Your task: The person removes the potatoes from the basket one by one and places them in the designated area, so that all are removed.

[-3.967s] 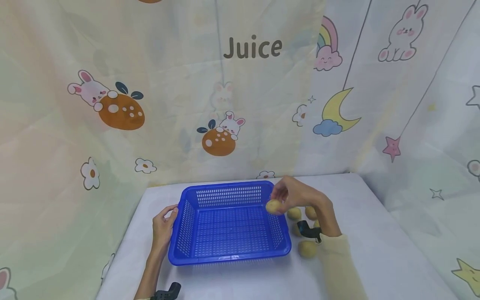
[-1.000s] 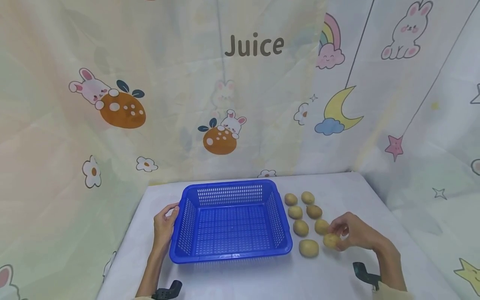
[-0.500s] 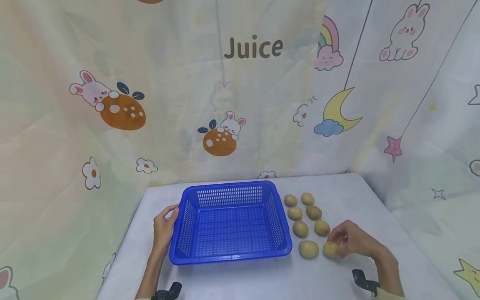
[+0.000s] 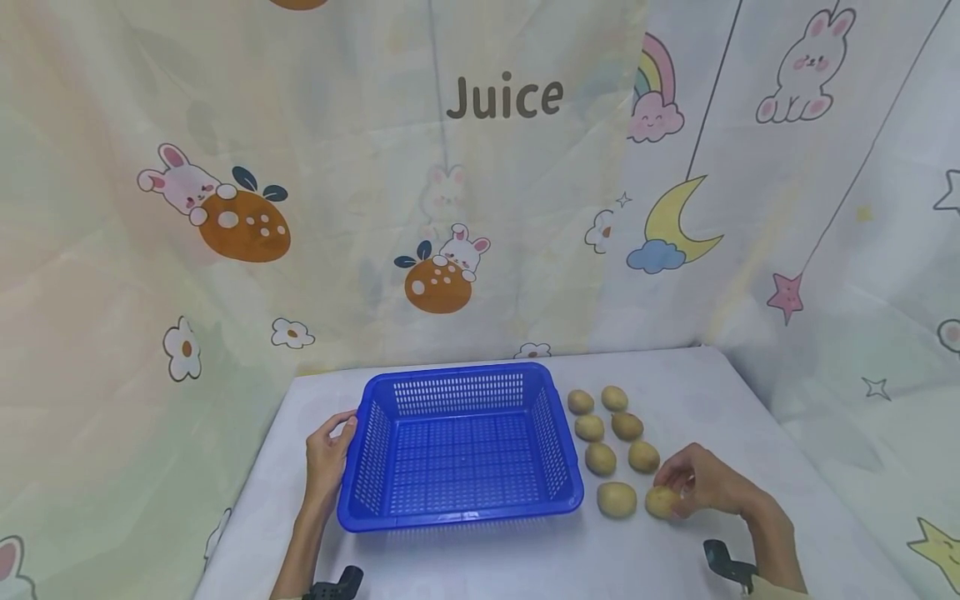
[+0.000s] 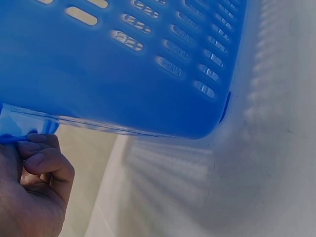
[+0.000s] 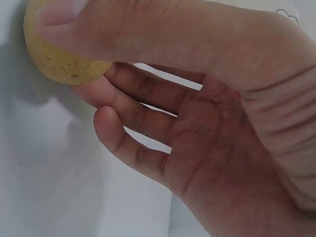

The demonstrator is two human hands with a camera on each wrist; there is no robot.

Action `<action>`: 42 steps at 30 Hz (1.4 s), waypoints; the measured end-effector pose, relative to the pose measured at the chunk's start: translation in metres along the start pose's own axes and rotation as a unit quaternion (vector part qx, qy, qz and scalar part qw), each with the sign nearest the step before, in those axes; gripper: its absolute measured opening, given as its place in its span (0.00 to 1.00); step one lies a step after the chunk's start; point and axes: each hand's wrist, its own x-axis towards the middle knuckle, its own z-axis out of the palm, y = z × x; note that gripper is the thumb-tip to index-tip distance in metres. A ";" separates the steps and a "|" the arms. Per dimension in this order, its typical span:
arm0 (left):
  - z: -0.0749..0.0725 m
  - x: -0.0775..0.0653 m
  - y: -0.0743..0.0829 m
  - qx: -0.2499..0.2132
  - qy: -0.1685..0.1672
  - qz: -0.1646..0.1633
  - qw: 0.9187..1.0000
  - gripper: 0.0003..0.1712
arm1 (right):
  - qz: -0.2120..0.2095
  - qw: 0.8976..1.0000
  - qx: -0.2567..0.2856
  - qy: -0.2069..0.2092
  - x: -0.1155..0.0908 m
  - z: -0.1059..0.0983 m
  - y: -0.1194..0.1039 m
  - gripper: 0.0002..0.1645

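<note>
A blue plastic basket with slotted walls stands on the white table. My left hand grips its left rim; in the left wrist view the curled fingers pinch the rim's edge. At the right, my right hand holds a potato between thumb and fingers, low at the table. The right wrist view shows the thumb lying over this potato, with the little finger off it. Beside it sits another potato, nearest the basket's front right corner.
Several more potatoes lie in two columns along the basket's right side, running toward the back. A printed cloth hangs behind the table and at both sides. Each wrist carries a black camera mount.
My right hand has moved from above the basket's right rim to the table's right, lowering a potato at the front end of the right column. My left hand stays on the rim.
</note>
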 end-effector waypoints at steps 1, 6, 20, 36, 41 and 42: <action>0.000 0.000 0.000 -0.001 -0.001 0.000 1.000 0.24 | 0.001 1.000 -0.001 -0.001 0.000 0.000 0.000 0.24; 0.000 0.001 -0.002 0.003 -0.002 0.002 1.000 0.24 | 0.009 1.000 0.004 -0.003 0.002 0.001 0.002 0.25; 0.000 0.002 -0.005 0.001 -0.001 0.002 1.000 0.24 | 0.013 1.000 0.016 -0.021 0.003 -0.004 0.008 0.24; 0.000 0.002 -0.004 0.005 0.007 0.010 1.000 0.21 | -0.005 1.000 0.011 -0.025 0.003 -0.006 0.006 0.25; 0.000 0.002 -0.004 0.003 0.003 0.009 1.000 0.22 | -0.005 1.000 0.011 -0.022 0.003 -0.006 0.005 0.25; 0.000 0.002 -0.004 0.004 0.002 0.009 1.000 0.22 | -0.003 1.000 0.011 -0.021 0.003 -0.007 0.005 0.26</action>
